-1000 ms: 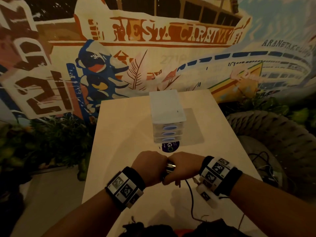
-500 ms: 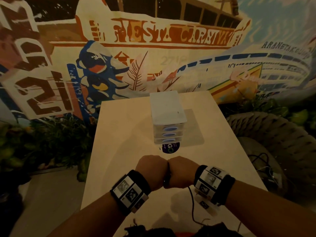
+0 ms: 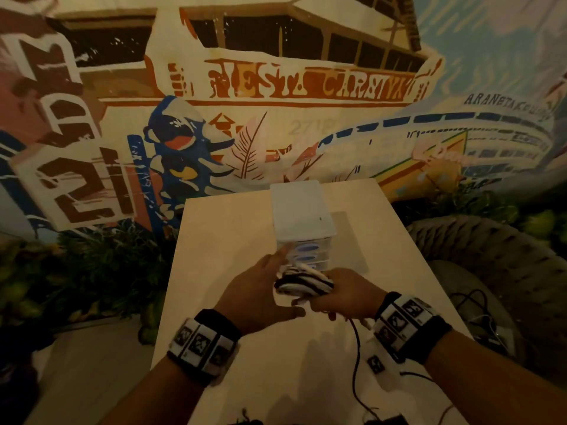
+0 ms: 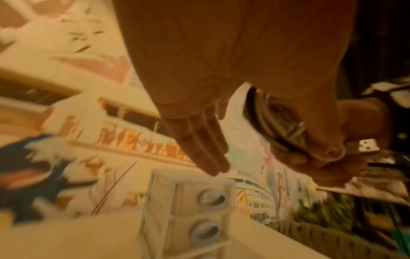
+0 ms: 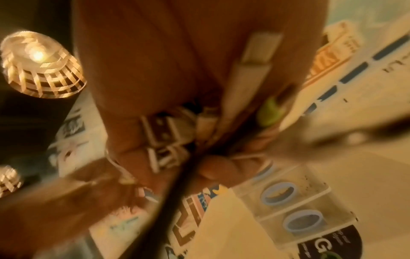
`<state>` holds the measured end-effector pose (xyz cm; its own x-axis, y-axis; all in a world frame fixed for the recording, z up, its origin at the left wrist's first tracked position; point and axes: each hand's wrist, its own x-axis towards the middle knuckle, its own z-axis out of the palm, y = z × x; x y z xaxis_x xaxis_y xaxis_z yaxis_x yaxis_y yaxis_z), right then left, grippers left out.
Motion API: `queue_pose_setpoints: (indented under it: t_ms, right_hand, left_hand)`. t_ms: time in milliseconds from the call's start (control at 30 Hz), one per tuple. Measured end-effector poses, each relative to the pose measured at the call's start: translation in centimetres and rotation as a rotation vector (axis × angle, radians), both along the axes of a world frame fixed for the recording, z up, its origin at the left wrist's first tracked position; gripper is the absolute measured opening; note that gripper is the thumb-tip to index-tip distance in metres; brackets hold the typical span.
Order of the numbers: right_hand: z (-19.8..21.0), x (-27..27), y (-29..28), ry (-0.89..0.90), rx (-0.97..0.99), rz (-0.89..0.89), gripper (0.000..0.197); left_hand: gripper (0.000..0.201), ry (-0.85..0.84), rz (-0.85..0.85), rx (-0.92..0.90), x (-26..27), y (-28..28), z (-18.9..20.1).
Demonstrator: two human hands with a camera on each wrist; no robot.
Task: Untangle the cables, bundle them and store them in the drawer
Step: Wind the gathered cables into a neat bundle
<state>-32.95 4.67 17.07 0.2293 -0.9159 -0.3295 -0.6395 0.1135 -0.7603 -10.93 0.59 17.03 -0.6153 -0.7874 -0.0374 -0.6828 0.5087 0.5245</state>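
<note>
My right hand (image 3: 337,294) grips a coiled bundle of black and white cables (image 3: 302,283) just in front of the small clear drawer unit (image 3: 302,216). USB plugs (image 5: 164,140) stick out of the fist, and one shows beside the thumb (image 4: 369,145). My left hand (image 3: 260,289) is stretched out flat, fingers (image 4: 204,150) straight and pointing at the unit's top left front corner; whether they touch it is unclear. The drawers with blue ring pulls (image 5: 277,192) are closed. A black cable (image 3: 356,357) trails from the bundle toward me.
The light wooden table (image 3: 230,234) stands against a painted mural wall. A round black sticker (image 5: 328,245) lies in front of the unit. A wicker chair (image 3: 491,256) with loose cords stands on the right, plants (image 3: 92,265) on the left.
Both fists were pressed together near me. The left hand has let go, opened and reached forward to the drawer unit; the right hand has lifted the bundle toward the drawers.
</note>
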Motion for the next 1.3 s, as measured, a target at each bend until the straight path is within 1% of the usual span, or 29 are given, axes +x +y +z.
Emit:
queue_pose_setpoints:
  t_ms: [33, 67, 100, 133, 167, 200, 233, 267, 300, 367, 400, 467, 500, 533, 567, 600, 633, 667, 700, 733, 767, 833, 900, 967, 1033, 1100, 1167, 1233, 1300]
  right_hand:
    - [0.5, -0.2, 0.0, -0.045, -0.015, -0.010, 0.008]
    - [1.1, -0.3, 0.1, -0.093, -0.019, -0.013, 0.007]
    - [1.6, -0.3, 0.2, -0.134, -0.021, -0.009, 0.003]
    - [1.9, -0.1, 0.2, -0.175, -0.026, -0.002, 0.009]
    - [2.2, 0.2, 0.4, -0.207, -0.034, 0.012, 0.018]
    - [2.4, 0.8, 0.5, -0.226, -0.036, 0.038, 0.022]
    - [2.6, 1.3, 0.6, -0.245, -0.036, 0.072, 0.019]
    - [2.6, 1.9, 0.7, -0.267, -0.024, 0.109, 0.010]
    - [2.7, 2.3, 0.8, -0.305, -0.010, 0.133, 0.004]
    - [3.2, 3.1, 0.8, -0.372, 0.019, 0.144, 0.015]
    - [3.2, 3.2, 0.8, -0.361, 0.012, 0.149, 0.019]
    - [3.5, 2.9, 0.7, -0.315, -0.009, 0.129, 0.040]
    - [3.8, 2.7, 0.7, -0.299, 0.000, 0.091, 0.050]
    - [4.1, 2.5, 0.6, -0.280, 0.011, 0.088, 0.052]
    - [4.5, 2.5, 0.6, -0.271, 0.009, 0.115, 0.050]
    - [4.3, 2.3, 0.5, -0.289, -0.001, 0.175, 0.043]
    - [4.2, 2.1, 0.6, -0.320, 0.014, 0.242, 0.033]
    - [3.9, 2.1, 0.6, -0.330, 0.056, 0.288, 0.023]
    - [3.5, 2.0, 0.8, -0.326, 0.106, 0.303, 0.014]
    - [2.9, 2.0, 0.9, -0.318, 0.134, 0.282, 0.009]
    - [2.4, 1.9, 1.0, -0.337, 0.155, 0.245, 0.011]
    - [1.5, 1.7, 1.2, -0.400, 0.196, 0.171, 0.019]
    - [1.2, 1.7, 1.0, -0.456, 0.263, 0.122, 0.019]
    - [1.4, 1.4, 0.9, -0.502, 0.340, 0.103, 0.021]
    - [2.0, 0.9, 1.2, -0.487, 0.360, 0.111, 0.022]
    - [2.0, 0.8, 1.4, -0.529, 0.394, 0.071, 0.030]
    - [1.6, 0.8, 1.1, -0.645, 0.445, -0.002, 0.042]
    - [0.6, 0.5, 0.7, -0.753, 0.502, -0.028, 0.054]
    - [0.0, 0.2, 0.2, -0.797, 0.566, -0.040, 0.065]
  left_hand:
    - [0.116, 0.104, 0.037, 0.121, 0.5, -0.2, -0.2]
    - [0.111, 0.190, 0.057, 0.216, 0.8, -0.4, -0.5]
    - [0.101, 0.258, 0.049, 0.278, 0.9, -0.4, -0.6]
    - [0.088, 0.324, 0.008, 0.326, 0.7, -0.4, -0.6]
    - [0.075, 0.421, -0.077, 0.374, 0.3, -0.3, -0.5]
    - [0.058, 0.527, -0.184, 0.422, -0.2, 0.1, -0.2]
    - [0.040, 0.638, -0.290, 0.453, -0.7, 0.5, 0.2]
    - [0.027, 0.733, -0.342, 0.471, -1.3, 1.0, 0.8]
    - [0.020, 0.810, -0.355, 0.477, -1.7, 1.4, 1.3]
    - [0.007, 0.919, -0.317, 0.454, -2.2, 1.6, 2.2]
    - [0.011, 0.941, -0.287, 0.386, -2.2, 1.4, 2.2]
    - [0.014, 0.930, -0.285, 0.276, -2.2, 1.2, 2.5]
    - [0.013, 0.926, -0.324, 0.271, -2.2, 1.4, 3.2]
    - [0.016, 0.921, -0.358, 0.238, -2.2, 1.3, 3.6]
    - [0.022, 0.916, -0.380, 0.204, -2.3, 1.2, 3.8]
    - [0.029, 0.904, -0.342, 0.141, -2.3, 0.7, 3.9]
    - [0.029, 0.909, -0.304, 0.102, -2.3, 0.1, 3.8]
    - [0.020, 0.937, -0.265, 0.092, -2.1, -0.6, 3.5]
    - [0.009, 0.987, -0.238, 0.145, -1.7, -1.1, 3.5]
    - [0.006, 1.030, -0.199, 0.195, -1.4, -1.3, 3.7]
    - [0.010, 1.063, -0.165, 0.245, -1.2, -1.4, 3.7]
    - [0.009, 1.017, -0.104, 0.253, -1.2, -1.2, 3.6]
    - [0.013, 0.842, -0.069, 0.188, -1.1, -0.9, 2.9]
    - [0.007, 0.683, -0.058, 0.142, -1.0, -0.7, 2.1]
    - [0.011, 0.593, -0.100, 0.130, -1.0, -0.2, 2.5]
    - [0.012, 0.480, -0.182, 0.028, -1.0, 0.0, 3.1]
    - [0.012, 0.339, -0.249, -0.081, -1.1, -0.1, 3.6]
    - [0.021, 0.162, -0.276, -0.175, -1.2, -0.2, 3.6]
    - [0.027, 0.021, -0.286, -0.256, -1.5, 0.2, 3.6]
